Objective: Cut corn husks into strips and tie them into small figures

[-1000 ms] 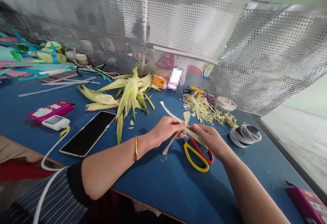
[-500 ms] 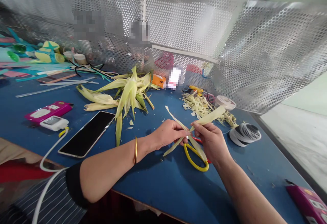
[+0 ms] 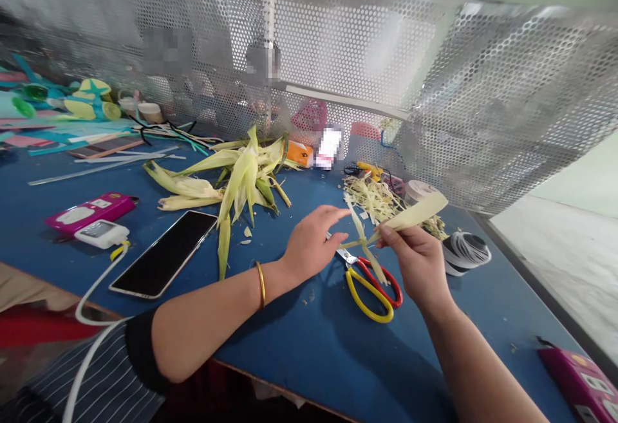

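My right hand is closed on pale corn husk strips, pinching them where they cross; one wide strip sticks up to the right. My left hand hovers just left of them with its fingers stretched out toward the strips, holding nothing. Under both hands on the blue table lie scissors with one yellow and one red handle. A gold bangle is on my left wrist.
A pile of corn husks lies behind my left hand, husk shreds at the back right. A phone, a pink device, a white charger with cable, a tape roll. Perforated metal screens wall the back.
My left hand let go of the strips and opened. My right hand lifted the husk strips up and to the right, uncovering the scissors.
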### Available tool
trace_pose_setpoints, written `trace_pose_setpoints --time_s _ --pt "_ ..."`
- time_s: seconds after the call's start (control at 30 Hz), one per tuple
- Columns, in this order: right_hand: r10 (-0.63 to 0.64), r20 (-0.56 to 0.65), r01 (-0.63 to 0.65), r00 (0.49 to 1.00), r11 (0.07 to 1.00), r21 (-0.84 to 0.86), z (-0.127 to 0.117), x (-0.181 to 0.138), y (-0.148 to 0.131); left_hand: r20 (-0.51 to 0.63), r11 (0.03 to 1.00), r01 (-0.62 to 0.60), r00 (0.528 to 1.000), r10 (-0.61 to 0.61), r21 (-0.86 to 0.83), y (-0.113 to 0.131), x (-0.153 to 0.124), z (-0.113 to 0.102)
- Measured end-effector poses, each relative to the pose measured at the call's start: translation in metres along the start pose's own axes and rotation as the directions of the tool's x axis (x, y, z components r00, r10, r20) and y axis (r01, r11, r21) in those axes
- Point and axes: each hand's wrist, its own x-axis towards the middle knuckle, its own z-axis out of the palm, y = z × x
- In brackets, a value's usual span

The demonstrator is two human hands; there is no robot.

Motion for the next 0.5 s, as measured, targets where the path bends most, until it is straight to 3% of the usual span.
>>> trace_pose_setpoints --time_s 0.1,0.17,0.4,0.5 --pt "-0.027 0.074 0.031 0.997 0.999 -0.044 0.002 -0.003 -0.005 -0.04 0.933 -0.31 0.946 0.322 0.183 0.002 0.0 -0.002" --pt "-0.042 0.095 0.048 0.995 0.997 -0.059 0.003 -0.004 -0.006 -0.091 0.893 -0.391 0.904 0.419 0.223 0.005 -0.001 -0.004" --pt "-0.151 0.006 0.151 0.989 0.983 -0.105 0.002 -0.009 -0.008 -0.197 0.843 -0.423 0.843 0.501 0.333 0.011 -0.005 -0.008" --pt "-0.242 0.042 0.245 0.969 0.964 -0.102 0.002 -0.012 -0.011 -0.036 0.796 -0.477 0.85 0.526 0.372 0.012 -0.003 -0.009"
